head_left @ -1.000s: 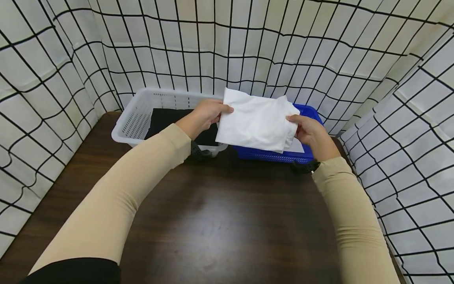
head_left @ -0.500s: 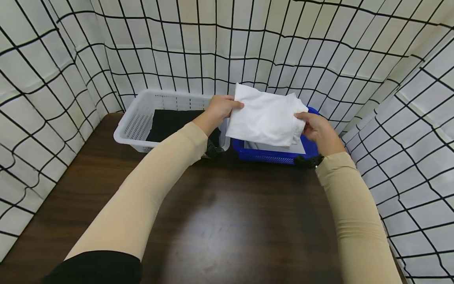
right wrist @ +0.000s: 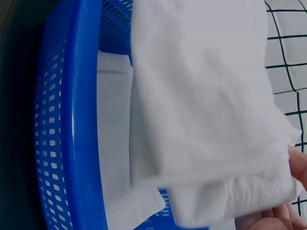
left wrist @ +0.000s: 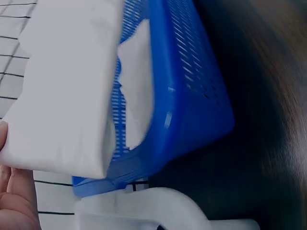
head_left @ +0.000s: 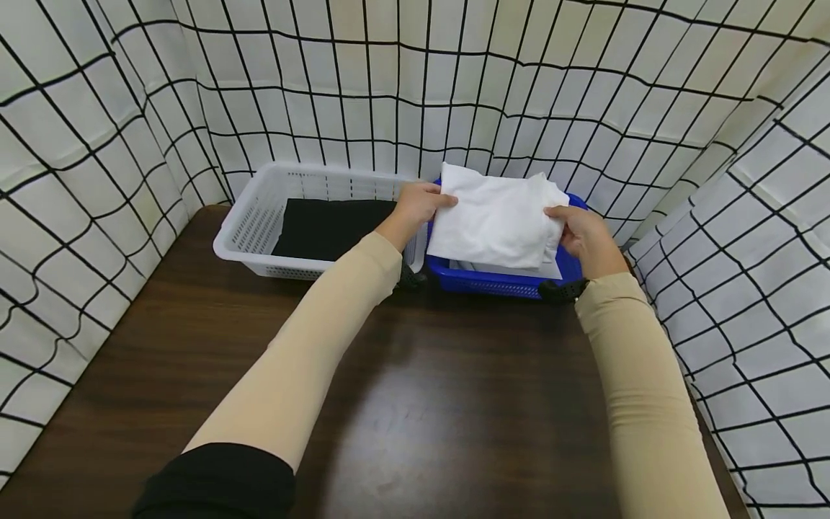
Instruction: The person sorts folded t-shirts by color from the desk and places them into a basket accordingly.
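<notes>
Between both hands hangs a folded white cloth (head_left: 496, 220), over the blue basket (head_left: 493, 286). My left hand (head_left: 418, 207) pinches its left edge, thumb on top and fingers beneath. The right hand (head_left: 581, 234) pinches the opposite edge the same way. Under the held cloth, another folded white cloth (right wrist: 114, 120) lies inside the blue basket, partly covered from sight. In the left wrist view a strip of that lower cloth (left wrist: 138, 86) shows past the basket's rim. Whether the held cloth touches the lower one cannot be told.
A white basket (head_left: 249, 216) stands directly left of the blue one, with a folded black cloth (head_left: 331, 227) in it. Both sit on a dark brown table (head_left: 389, 404). Black wire grid panels (head_left: 363, 94) with white sheeting behind enclose the back and sides.
Both hands have carried the white cloth to the right, from the gap between the baskets to above the blue basket. Over the last half second it has sunk slightly.
</notes>
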A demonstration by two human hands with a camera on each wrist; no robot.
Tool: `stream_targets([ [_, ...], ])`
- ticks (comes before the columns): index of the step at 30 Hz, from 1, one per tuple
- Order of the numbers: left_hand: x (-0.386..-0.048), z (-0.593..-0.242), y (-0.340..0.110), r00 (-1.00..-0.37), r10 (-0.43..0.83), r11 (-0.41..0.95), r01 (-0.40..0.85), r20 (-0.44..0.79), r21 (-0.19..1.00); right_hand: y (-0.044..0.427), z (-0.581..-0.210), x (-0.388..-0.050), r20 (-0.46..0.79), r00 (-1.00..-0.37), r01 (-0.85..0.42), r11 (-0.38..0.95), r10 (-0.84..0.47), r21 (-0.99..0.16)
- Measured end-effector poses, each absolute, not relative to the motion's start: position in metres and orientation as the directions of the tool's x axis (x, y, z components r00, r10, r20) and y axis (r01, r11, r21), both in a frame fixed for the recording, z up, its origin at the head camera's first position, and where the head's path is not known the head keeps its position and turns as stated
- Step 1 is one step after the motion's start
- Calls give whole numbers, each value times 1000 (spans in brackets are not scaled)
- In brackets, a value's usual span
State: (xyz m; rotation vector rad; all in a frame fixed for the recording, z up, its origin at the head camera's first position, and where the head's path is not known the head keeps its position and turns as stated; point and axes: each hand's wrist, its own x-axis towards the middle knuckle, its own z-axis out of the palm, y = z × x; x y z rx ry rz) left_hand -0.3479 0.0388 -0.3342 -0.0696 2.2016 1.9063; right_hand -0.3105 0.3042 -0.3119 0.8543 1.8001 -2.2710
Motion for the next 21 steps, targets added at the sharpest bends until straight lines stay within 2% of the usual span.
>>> stream_targets([
  [5, -349, -339, 48, -972, 135, 244, -156, -192, 957, 305, -315, -315, -484, -818, 420, -254, 309, -871],
  [14, -348, -349, 58, -983, 128, 289, -88, -130, 953, 300, -321, -319, -441, -794, 422, -144, 419, -895],
  [21, -338, -365, 68, -987, 116, 375, -61, -112, 925, 299, -336, -318, -340, -798, 398, 12, 498, -917],
])
